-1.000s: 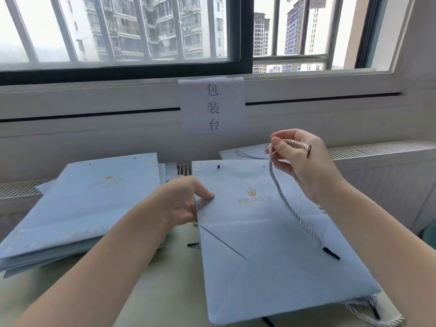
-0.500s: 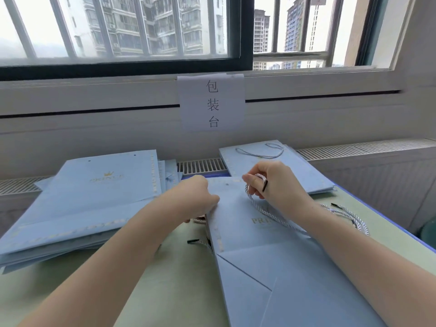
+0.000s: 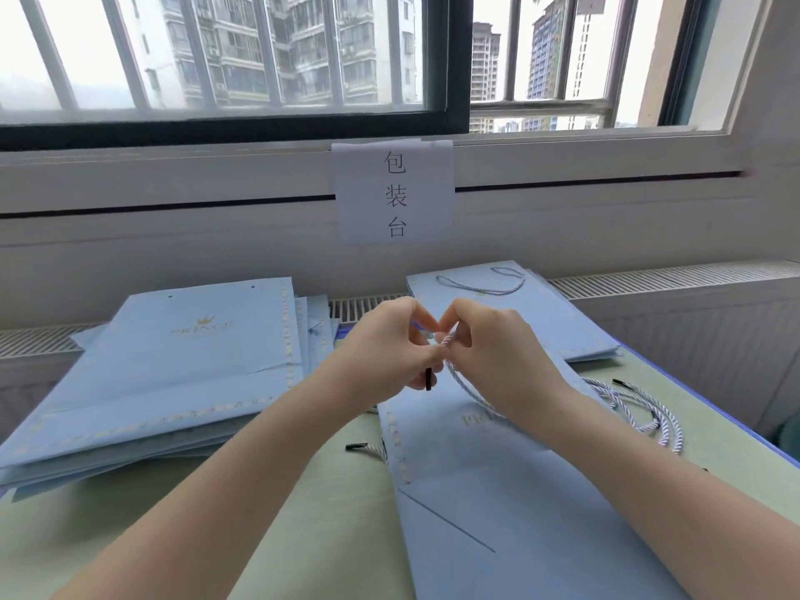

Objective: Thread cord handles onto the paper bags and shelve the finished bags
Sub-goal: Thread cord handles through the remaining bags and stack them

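The flat paper bag looks matt and smooth, pale blue with faintly shiny gold print. The cord is twisted rope, its black tip hard and glossy. The tabletop is dull green; the sign is plain white paper.

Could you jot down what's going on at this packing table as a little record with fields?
Place: green table under a window, paper sign on the wall
Work piece: flat blue bag in front of the person
Left hand: pinches the cord's black tip
Right hand: holds the twisted cord
Left pile: stack of bags, no handles visible
Far right: bag with handle
Spare: loose cords
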A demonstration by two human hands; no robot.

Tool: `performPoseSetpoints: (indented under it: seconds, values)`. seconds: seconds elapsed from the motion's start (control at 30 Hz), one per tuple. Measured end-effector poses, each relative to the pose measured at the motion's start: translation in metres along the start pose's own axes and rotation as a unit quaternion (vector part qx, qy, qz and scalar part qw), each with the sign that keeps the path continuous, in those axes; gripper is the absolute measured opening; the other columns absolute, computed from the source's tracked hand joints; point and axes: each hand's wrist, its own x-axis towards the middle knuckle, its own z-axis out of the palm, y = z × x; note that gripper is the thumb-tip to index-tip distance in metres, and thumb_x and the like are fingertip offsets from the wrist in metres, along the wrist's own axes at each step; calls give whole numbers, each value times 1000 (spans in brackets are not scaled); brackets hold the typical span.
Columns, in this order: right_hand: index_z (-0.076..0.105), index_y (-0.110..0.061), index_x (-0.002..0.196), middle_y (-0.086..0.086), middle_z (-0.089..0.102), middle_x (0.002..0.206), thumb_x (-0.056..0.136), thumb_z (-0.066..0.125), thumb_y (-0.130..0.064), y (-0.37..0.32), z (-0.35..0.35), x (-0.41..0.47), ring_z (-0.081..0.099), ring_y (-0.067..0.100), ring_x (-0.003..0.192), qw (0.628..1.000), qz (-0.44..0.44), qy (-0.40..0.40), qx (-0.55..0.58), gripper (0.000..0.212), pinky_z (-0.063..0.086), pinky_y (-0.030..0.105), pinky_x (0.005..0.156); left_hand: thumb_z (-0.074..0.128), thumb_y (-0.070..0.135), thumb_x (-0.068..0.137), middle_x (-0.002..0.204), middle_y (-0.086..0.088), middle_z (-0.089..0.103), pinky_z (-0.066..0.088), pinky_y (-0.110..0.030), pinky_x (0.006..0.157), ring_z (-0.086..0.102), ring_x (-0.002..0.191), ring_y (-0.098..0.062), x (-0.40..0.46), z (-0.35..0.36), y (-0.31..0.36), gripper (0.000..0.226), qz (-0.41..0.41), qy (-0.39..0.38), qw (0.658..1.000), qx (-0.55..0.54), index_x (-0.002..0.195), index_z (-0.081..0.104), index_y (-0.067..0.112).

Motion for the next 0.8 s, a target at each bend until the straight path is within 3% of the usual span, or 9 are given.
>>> performPoseSetpoints:
  seconds: [0.03,0.1,0.23,0.33,0.43,0.6,0.67,0.8]
  values:
    - [55,-21,82,-8,54,63,89,54,-15,0,0,0,47,13,59,1000,-14,5,-3,9,35,31,57,62,7,89,69,-8,66,53,-22,55,62,58,-16,1,-3,-3,3,3,17,1000,-12,90,60,8]
    - [58,-17,86,-4,57,63,92,55,-20,0,0,1,48,17,60,999,-38,15,-3,8,39,34,58,59,2,89,66,-5,64,47,-17,51,57,53,-10,4,-9,-9,11,6,72,997,-12,81,64,9]
    - [60,-15,87,-4,60,67,93,57,-24,3,-1,2,50,20,63,996,-67,51,3,10,45,35,62,63,8,88,69,-1,64,42,-10,51,54,57,-4,9,-19,-21,8,5,177,983,-44,82,68,12]
    - [62,-16,86,-8,55,77,92,60,-26,4,-1,3,50,15,74,995,-75,71,-14,11,43,33,65,63,7,89,67,-3,64,40,-6,50,54,51,2,10,-19,-28,9,15,190,979,-77,82,69,8]
    - [63,-18,90,-8,59,84,91,61,-27,4,1,4,55,13,84,996,-83,32,25,9,47,33,73,62,2,88,68,-7,66,42,-8,51,57,51,0,9,-13,-29,9,22,170,980,-98,85,70,5]
    - [65,-18,96,-15,53,63,93,56,-21,0,2,2,55,15,67,998,-60,-10,34,10,47,35,70,56,4,92,86,-4,70,46,-9,65,63,74,-6,9,-4,-38,21,39,148,987,-38,111,66,7]
    - [65,-17,99,-12,56,65,95,52,-15,3,-1,4,58,17,69,999,-38,2,28,14,48,34,70,52,11,96,106,-4,66,42,-11,71,59,92,-9,10,-5,-46,28,16,160,987,26,123,59,11]
    - [65,-21,108,-6,62,77,89,43,6,12,-1,6,61,17,74,1000,-3,-12,12,39,52,38,72,37,15,101,136,-9,50,34,-22,89,48,121,-19,14,-4,-55,37,-70,83,990,86,138,42,10]
